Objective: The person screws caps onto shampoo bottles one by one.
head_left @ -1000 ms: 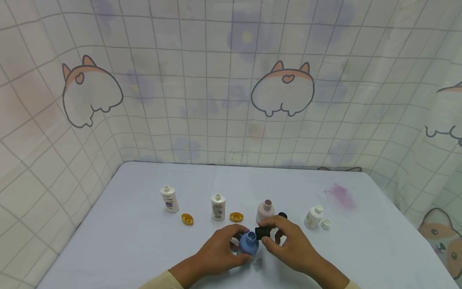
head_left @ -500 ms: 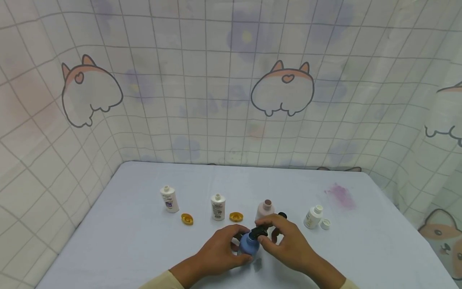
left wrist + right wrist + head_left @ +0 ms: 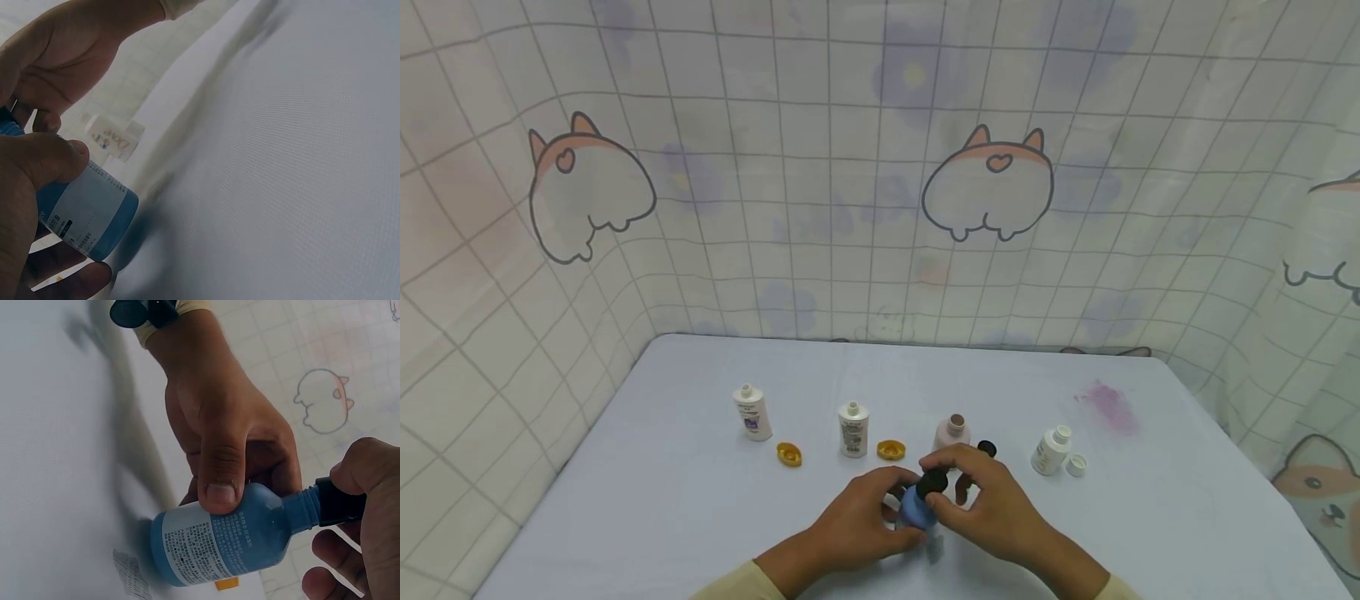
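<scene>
A blue bottle (image 3: pixel 250 534) with a printed white label stands on the table, and my left hand (image 3: pixel 868 517) grips it round the body with thumb and fingers. My right hand (image 3: pixel 992 504) pinches a black cap (image 3: pixel 932 482) between thumb and fingers at the mouth of this bottle. In the right wrist view the cap meets the top of the neck, and threads (image 3: pixel 303 509) still show below it. Just behind the right hand stands a pinkish bottle (image 3: pixel 952 432) with its mouth uncovered, and a second black cap (image 3: pixel 987 448) lies beside it.
Two white bottles (image 3: pixel 752 413) without caps stand to the left, each with a yellow cap (image 3: pixel 789 454) nearby. Right of my hands is a small white bottle (image 3: pixel 1051 451) with a white cap (image 3: pixel 1077 465). A pink stain (image 3: pixel 1108 407) marks the white tablecloth (image 3: pixel 685 500).
My right hand has moved left, bringing the black cap from beside the blue bottle's open mouth, through a tilt, onto its top. The left hand keeps its grip in the same place.
</scene>
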A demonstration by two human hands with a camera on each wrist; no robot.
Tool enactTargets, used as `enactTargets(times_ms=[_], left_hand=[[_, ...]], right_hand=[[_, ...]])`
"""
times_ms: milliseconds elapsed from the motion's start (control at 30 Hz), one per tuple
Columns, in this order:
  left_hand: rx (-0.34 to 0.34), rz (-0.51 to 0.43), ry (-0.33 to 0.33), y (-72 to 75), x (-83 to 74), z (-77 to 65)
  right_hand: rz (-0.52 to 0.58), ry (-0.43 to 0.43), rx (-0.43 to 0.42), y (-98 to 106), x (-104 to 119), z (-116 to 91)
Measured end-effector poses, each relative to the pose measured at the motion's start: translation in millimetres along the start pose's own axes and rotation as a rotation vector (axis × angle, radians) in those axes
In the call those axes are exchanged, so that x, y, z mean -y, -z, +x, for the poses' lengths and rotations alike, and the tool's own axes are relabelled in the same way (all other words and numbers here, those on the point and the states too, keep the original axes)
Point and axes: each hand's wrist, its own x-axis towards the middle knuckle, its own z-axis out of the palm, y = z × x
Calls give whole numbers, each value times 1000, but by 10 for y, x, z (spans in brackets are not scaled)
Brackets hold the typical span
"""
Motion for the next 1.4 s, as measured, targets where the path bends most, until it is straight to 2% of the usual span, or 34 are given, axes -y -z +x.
enactTargets(times_ms=[200, 467, 767, 1000, 1167, 1400], left_hand=[[-22, 31, -14, -13, 4, 9], [-33, 52, 4, -16, -3, 6], [-28, 19, 20, -14, -16, -7], [-43, 20, -4, -11, -37, -15], [-49, 12, -14, -14, -40, -14], [-55, -4, -34, -14, -22, -26]], right_hand=[[18, 48, 15, -19, -1, 24], [14, 109, 14, -35, -15, 43], [4, 38, 40, -60, -26, 32], [27, 62, 15, -69, -28, 16], [41, 36, -1, -72, -44, -2], [42, 53, 20, -63, -71, -34]])
